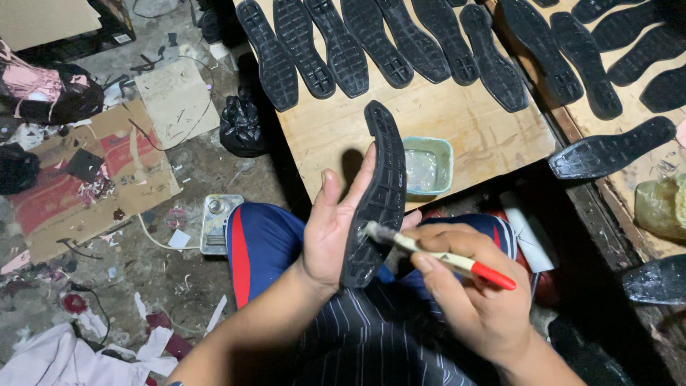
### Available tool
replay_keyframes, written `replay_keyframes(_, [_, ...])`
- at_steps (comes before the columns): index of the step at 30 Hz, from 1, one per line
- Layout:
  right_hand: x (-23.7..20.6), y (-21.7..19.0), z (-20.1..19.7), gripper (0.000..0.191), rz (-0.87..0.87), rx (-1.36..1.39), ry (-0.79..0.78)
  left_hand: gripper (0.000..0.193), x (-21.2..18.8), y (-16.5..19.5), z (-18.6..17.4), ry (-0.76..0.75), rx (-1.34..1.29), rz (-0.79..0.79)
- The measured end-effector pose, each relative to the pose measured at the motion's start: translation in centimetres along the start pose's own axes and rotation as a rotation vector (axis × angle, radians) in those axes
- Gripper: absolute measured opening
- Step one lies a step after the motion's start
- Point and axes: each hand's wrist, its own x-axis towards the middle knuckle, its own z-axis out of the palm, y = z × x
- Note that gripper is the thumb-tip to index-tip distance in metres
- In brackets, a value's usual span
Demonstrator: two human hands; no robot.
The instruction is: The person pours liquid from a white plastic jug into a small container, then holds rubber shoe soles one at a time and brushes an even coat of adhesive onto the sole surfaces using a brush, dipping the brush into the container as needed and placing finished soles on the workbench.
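A black rubber shoe sole [379, 196] is held upright over the lap in the left hand [330, 229]; a small brush with a cream and red handle [436, 254], gripped by the right hand [475, 300], is pressed to its heel, near a pale green glue tub [427, 166] on the wooden board [471, 132]

A small shoemaking workshop: rows of black rubber shoe soles [400, 50] lie on a bare plywood worktop [457, 121], with cardboard scraps [93, 179] littering the dirty concrete floor [207, 171].
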Motion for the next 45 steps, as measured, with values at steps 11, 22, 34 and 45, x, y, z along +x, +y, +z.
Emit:
replay_keyframes(11, [0.3,1.2,-0.7,0.020,0.085,0.163,-0.133,0.086,0.1,0.0,-1.4,0.069,-0.104,-0.076])
replay_keyframes(22, [-1.1,0.2,0.5,0.026,-0.132,0.020,-0.224,0.087,1.1,0.2,-2.2,0.058,-0.293,-0.003])
replay_keyframes(34, [0.0,0.9,-0.4,0.020,0.075,0.246,-0.210,0.086,1.4,0.3,-2.0,0.007,-0.273,-0.037])
replay_keyframes(45, [0.0,0.6,-0.5,0.020,0.043,0.246,-0.228,0.087,1.6,0.5,-2.7,-0.001,-0.329,-0.028])
